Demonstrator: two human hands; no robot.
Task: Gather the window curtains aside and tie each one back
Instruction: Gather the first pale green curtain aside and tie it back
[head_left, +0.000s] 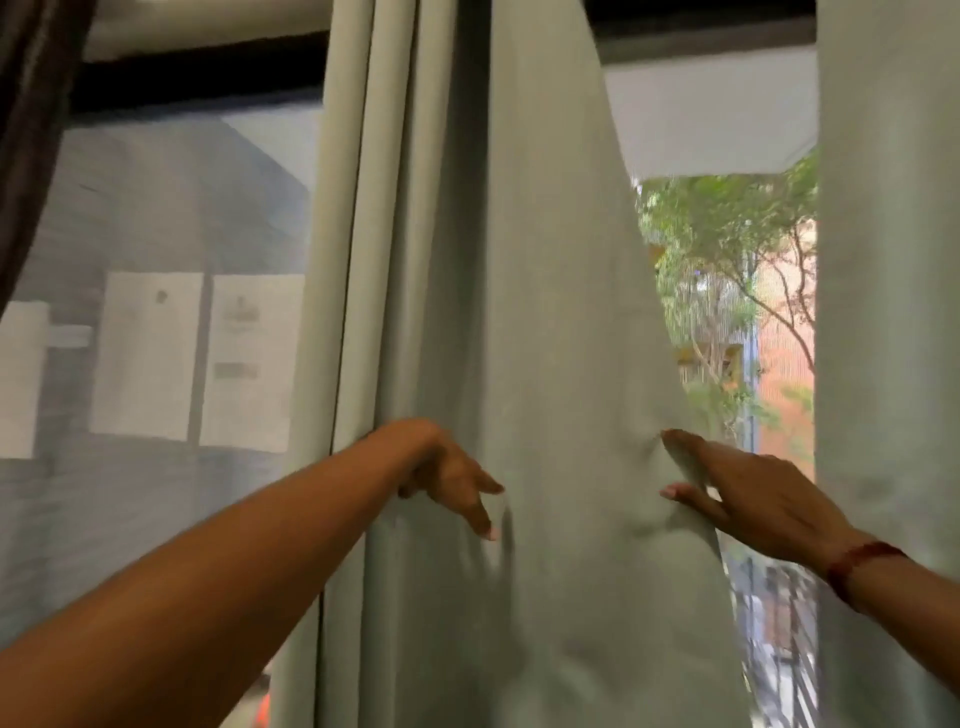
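Observation:
A pale green curtain hangs in folds down the middle of the view, drawn partly to the left. My left hand lies against its front with the fingers pointing down and to the right, holding nothing. My right hand presses the curtain's right edge with straight fingers, and the cloth dimples under the fingertips. A second pale green curtain hangs straight at the right edge. No tie-back is visible.
Between the two curtains the window shows trees and a reddish building through a mesh screen. At the left a sheer grey curtain covers glass with pale papers behind it. A dark curtain hangs at the far left. A red thread circles my right wrist.

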